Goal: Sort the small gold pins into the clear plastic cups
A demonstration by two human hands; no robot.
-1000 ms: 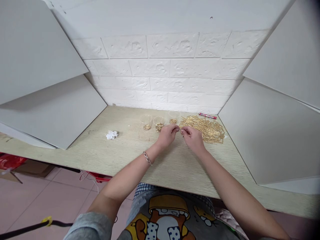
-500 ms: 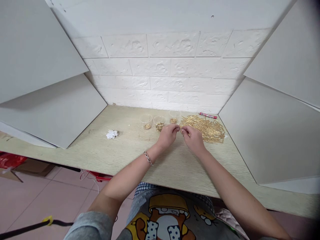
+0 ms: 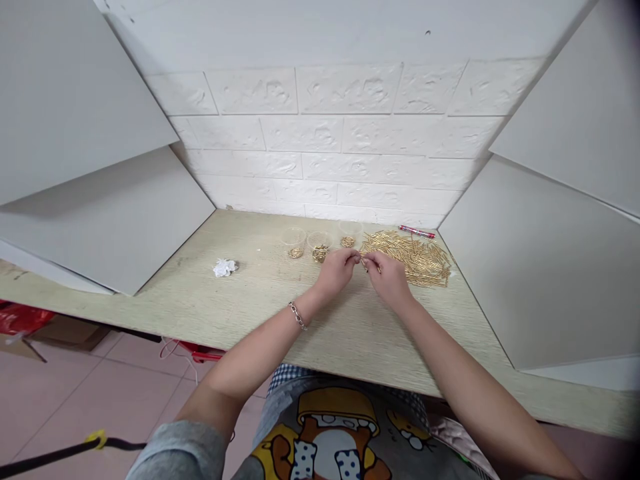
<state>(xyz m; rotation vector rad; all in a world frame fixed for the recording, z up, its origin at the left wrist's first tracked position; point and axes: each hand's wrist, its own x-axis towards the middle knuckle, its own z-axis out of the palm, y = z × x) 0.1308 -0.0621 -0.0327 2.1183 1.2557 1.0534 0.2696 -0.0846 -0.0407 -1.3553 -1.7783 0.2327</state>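
Observation:
My left hand (image 3: 337, 270) and my right hand (image 3: 389, 277) meet fingertip to fingertip above the table, both pinched closed. A sliver of thin gold rod (image 3: 379, 269) shows at my right hand's fingers. What the left fingertips grip is too small to make out. Right behind my right hand spreads a heap of thin gold rods (image 3: 417, 257). Close to my left hand stand clear plastic cups: a middle one (image 3: 320, 238) with small gold pieces, a left one (image 3: 293, 237) and a back one (image 3: 351, 229), each with a few gold pieces.
On the pale wooden table (image 3: 260, 300) a crumpled white tissue (image 3: 225, 267) lies at the left. A red pen-like stick (image 3: 417, 232) lies behind the heap. Grey-white panels (image 3: 125, 220) flank both sides, and a white brick-pattern wall (image 3: 320, 133) closes the back.
Both hands stay pinched together in nearly the same place. The whole view has shifted very slightly; nothing on the table has visibly moved.

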